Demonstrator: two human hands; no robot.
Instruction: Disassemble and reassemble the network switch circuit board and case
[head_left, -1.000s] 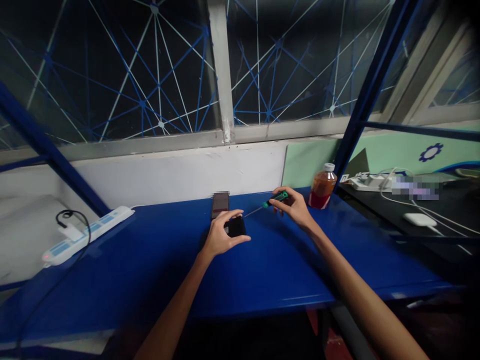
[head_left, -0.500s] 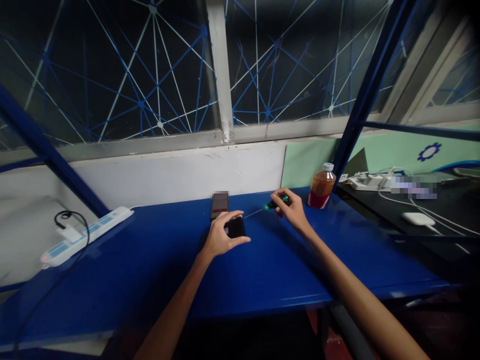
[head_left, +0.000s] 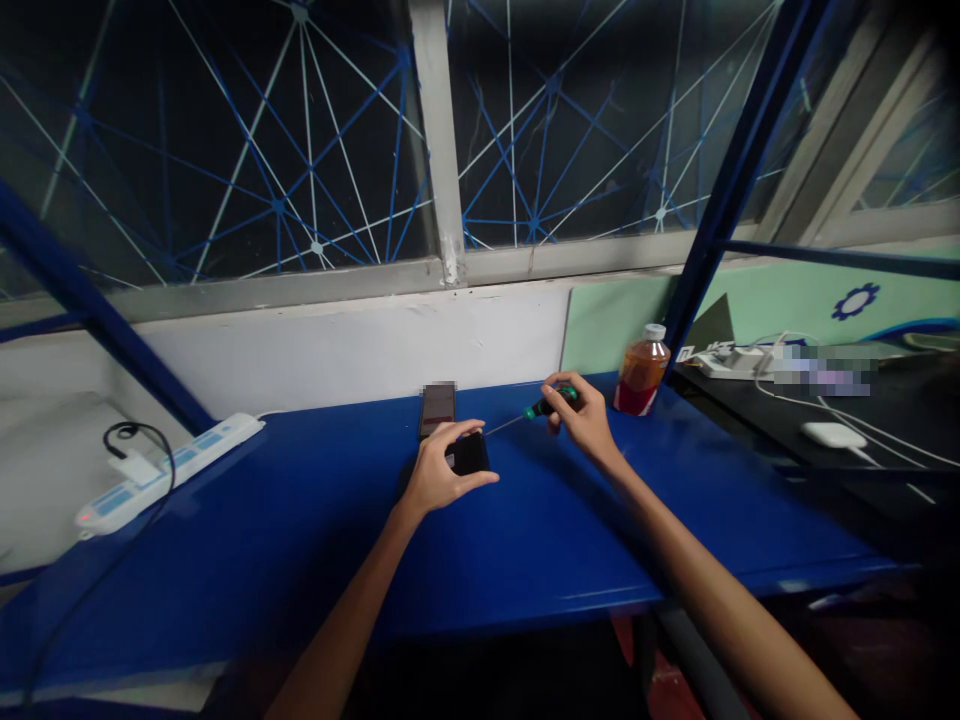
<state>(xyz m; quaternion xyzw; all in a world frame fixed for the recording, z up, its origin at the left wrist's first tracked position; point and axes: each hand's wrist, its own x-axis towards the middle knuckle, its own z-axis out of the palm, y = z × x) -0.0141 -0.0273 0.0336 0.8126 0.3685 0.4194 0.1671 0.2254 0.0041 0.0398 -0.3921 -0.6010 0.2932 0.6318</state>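
My left hand [head_left: 437, 472] grips a small black box-shaped object [head_left: 470, 455] between thumb and fingers, above the blue table. A pale label patch shows on its left part; its exact kind I cannot make out. In my right hand [head_left: 583, 415] is a screwdriver [head_left: 541, 406] with a green and black handle. Its thin metal shaft points left, and the tip reaches the upper right edge of the black object; whether it touches a screw is too small to tell. Just behind my left hand, a phone [head_left: 438, 408] leans near the wall.
On the blue table [head_left: 525, 560], a bottle of amber drink [head_left: 643, 370] stands at the back right. A white power strip [head_left: 172, 475] with a black cable lies at the left. Blue frame posts [head_left: 739, 170] rise on both sides. A black table [head_left: 780, 410] with chargers and cables adjoins on the right.
Both hands, the black object and the screwdriver keep nearly the same pose. The whole view has shifted very slightly.
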